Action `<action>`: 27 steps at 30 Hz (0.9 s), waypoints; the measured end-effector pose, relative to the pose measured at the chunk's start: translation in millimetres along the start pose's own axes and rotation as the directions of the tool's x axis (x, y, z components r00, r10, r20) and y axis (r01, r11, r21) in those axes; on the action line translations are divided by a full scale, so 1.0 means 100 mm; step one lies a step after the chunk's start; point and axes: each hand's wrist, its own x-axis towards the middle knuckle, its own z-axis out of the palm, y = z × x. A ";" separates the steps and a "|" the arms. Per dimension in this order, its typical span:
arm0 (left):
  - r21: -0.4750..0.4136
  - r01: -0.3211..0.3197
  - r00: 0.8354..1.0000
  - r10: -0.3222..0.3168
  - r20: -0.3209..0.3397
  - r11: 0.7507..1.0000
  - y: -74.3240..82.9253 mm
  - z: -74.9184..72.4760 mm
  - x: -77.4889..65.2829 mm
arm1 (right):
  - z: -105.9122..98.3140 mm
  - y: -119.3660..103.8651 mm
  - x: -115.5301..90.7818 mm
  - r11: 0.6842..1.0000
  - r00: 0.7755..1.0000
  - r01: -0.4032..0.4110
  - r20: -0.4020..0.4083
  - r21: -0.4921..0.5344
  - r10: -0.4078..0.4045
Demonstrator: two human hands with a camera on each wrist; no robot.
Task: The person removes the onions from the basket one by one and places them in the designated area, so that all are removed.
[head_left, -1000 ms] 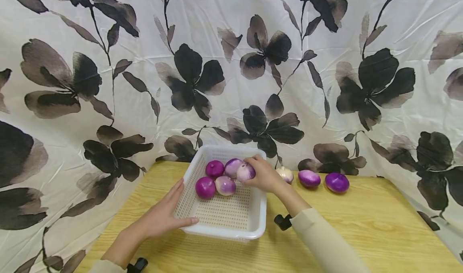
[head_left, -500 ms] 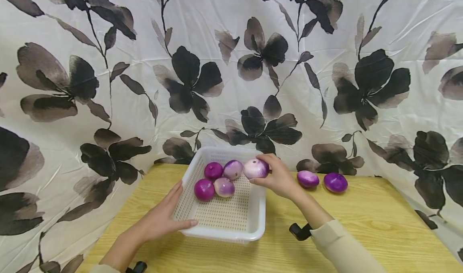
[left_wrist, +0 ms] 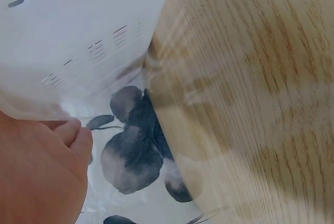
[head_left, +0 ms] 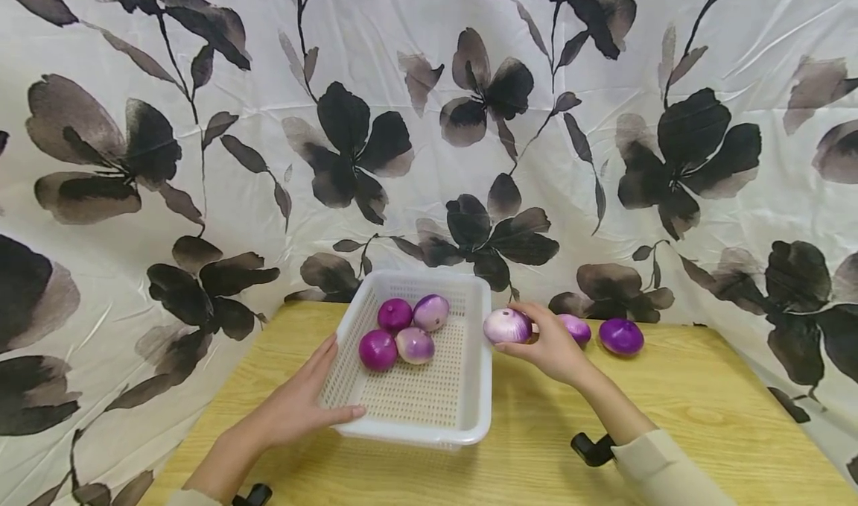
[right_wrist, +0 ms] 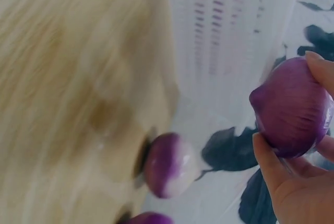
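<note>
In the head view, my right hand holds a purple-and-white onion between thumb and fingers, just outside the right wall of a white plastic basket. The right wrist view shows this onion from its purple side, with fingertips around it. My left hand grips the basket's near left corner, thumb over the front rim and fingers along the left side. Several onions, some deep purple and some paler, are grouped in the basket's left and back part.
Right of the basket, a light purple onion, partly behind my right hand, and a dark purple onion sit near the back of the wooden table. A floral cloth hangs behind the table.
My right hand has lifted the purple-and-white onion out of the basket and carried it rightward past the rim. My left hand has stayed at the basket's corner.
</note>
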 end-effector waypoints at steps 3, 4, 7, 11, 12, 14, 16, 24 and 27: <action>0.009 -0.001 1.000 0.001 -0.007 1.000 0.00 -0.02 0.00 | -0.03 0.08 -0.05 1.000 1.000 -0.021 -0.005 0.002 0.021; 0.012 -0.001 1.000 0.001 -0.008 1.000 0.01 -0.02 0.00 | -0.03 0.11 -0.07 1.000 1.000 -0.025 -0.002 -0.001 0.025; 0.008 0.002 1.000 -0.002 -0.002 1.000 0.01 -0.03 -0.01 | -0.05 0.19 -0.14 0.999 0.999 -0.046 0.002 -0.027 0.046; -0.006 0.005 1.000 -0.005 0.007 1.000 0.01 -0.01 -0.01 | -0.06 0.30 -0.23 0.993 0.994 -0.106 0.017 -0.058 0.107; -0.011 0.008 1.000 -0.008 0.009 1.000 0.01 -0.01 -0.02 | -0.06 0.33 -0.26 0.990 0.991 -0.127 0.023 -0.056 0.128; -0.015 0.015 1.000 -0.015 0.015 1.000 0.01 0.01 -0.03 | -0.04 0.39 -0.30 0.984 0.984 -0.172 0.043 -0.050 0.174; -0.016 0.022 1.000 -0.022 0.020 1.000 0.01 0.02 -0.04 | -0.01 0.46 -0.33 0.977 0.976 -0.206 0.055 -0.054 0.208; 0.000 0.015 1.000 -0.015 0.019 1.000 0.02 0.01 -0.01 | 0.08 0.62 -0.38 0.970 0.967 -0.220 0.105 -0.098 0.230; -0.001 0.017 1.000 -0.017 0.020 1.000 0.02 0.00 0.00 | 0.08 0.63 -0.39 0.975 0.967 -0.209 0.129 -0.081 0.218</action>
